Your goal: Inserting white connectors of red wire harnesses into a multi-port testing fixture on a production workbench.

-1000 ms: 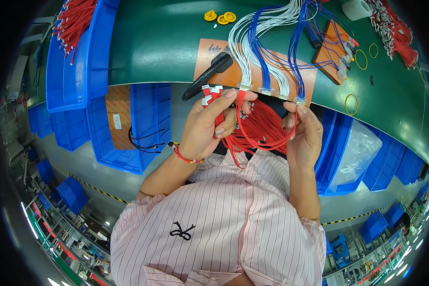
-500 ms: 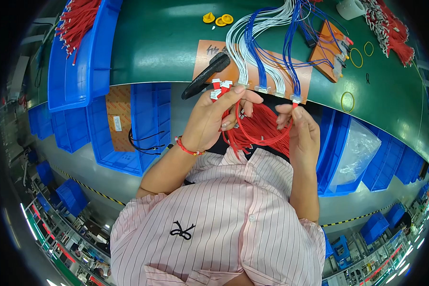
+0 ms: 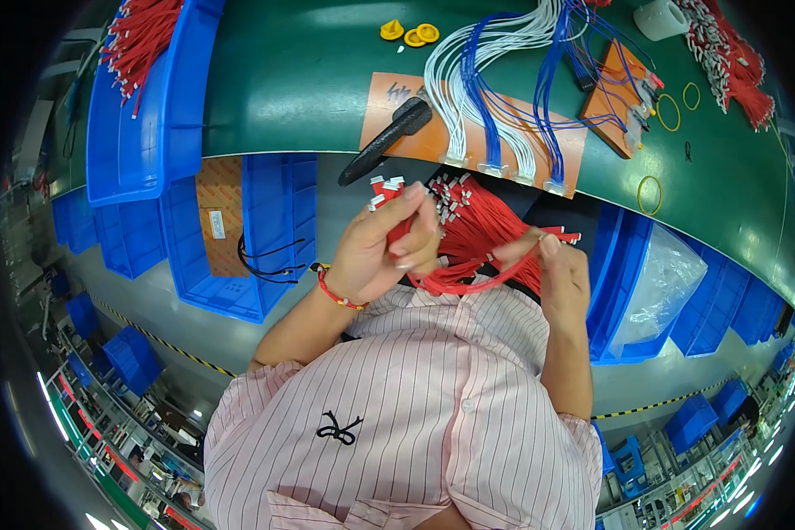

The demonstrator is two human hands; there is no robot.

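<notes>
My left hand (image 3: pixel 384 240), blurred by motion, is closed around several red cables whose white connectors (image 3: pixel 385 189) stick up above the thumb. One red cable (image 3: pixel 477 286) loops in front of me from this hand across to my right hand (image 3: pixel 564 276). There the fingers pinch the cable near its end, and a small connector tip (image 3: pixel 572 238) shows past them. Under and between my hands lies a big bundle of red cables (image 3: pixel 479 221) with white connectors, on my lap. Beyond, white wires (image 3: pixel 455 106) and blue wires (image 3: pixel 552 124) end in connectors at the table's front edge.
An orange board (image 3: pixel 389 93) carries a black tool-like bar (image 3: pixel 389 137) on the green table (image 3: pixel 283 79). To the right are an orange block (image 3: pixel 608 102) and yellow rubber bands (image 3: pixel 650 194). Blue bins (image 3: pixel 141 132) stand left and below the table.
Both hands have drawn back from the table edge toward me. The red cable end in my right hand has come away from the connectors at the board and dropped lower.
</notes>
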